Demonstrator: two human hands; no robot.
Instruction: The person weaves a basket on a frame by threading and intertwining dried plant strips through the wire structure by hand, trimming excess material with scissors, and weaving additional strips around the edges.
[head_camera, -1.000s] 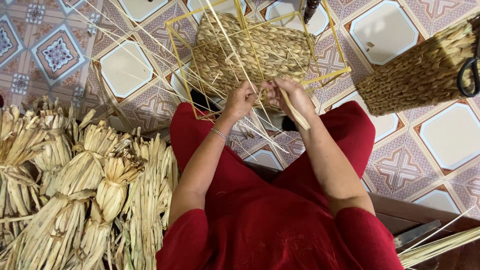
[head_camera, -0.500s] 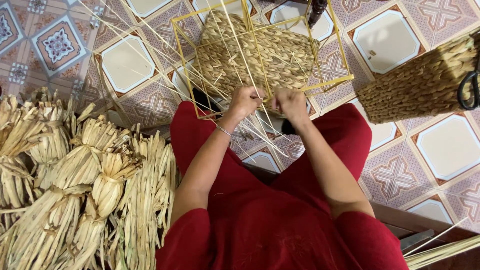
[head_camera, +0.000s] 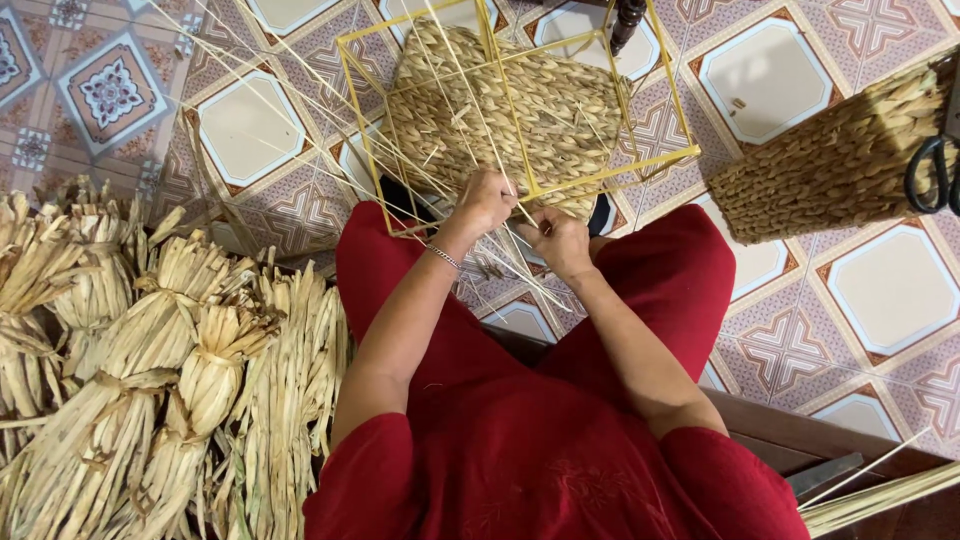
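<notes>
A yellow wire frame (head_camera: 610, 170) with a woven straw panel (head_camera: 560, 100) inside rests on the floor in front of my knees. Both hands work at its near edge, close together. My left hand (head_camera: 487, 200) pinches thin straw strands (head_camera: 470, 110) that fan up and out to the left. My right hand (head_camera: 560, 238) grips strands at the frame's lower bar. I wear red clothing and a thin bracelet on the left wrist.
Bundles of dried straw (head_camera: 150, 360) are piled at my left. A finished woven basket (head_camera: 830, 160) lies at the right, with black scissors (head_camera: 935, 175) at its edge. More stalks (head_camera: 880, 495) lie at the lower right. The floor has patterned tiles (head_camera: 890, 290).
The two hands have drawn lower on the frame's near edge, and the right hand has come down from the strands to the lower bar.
</notes>
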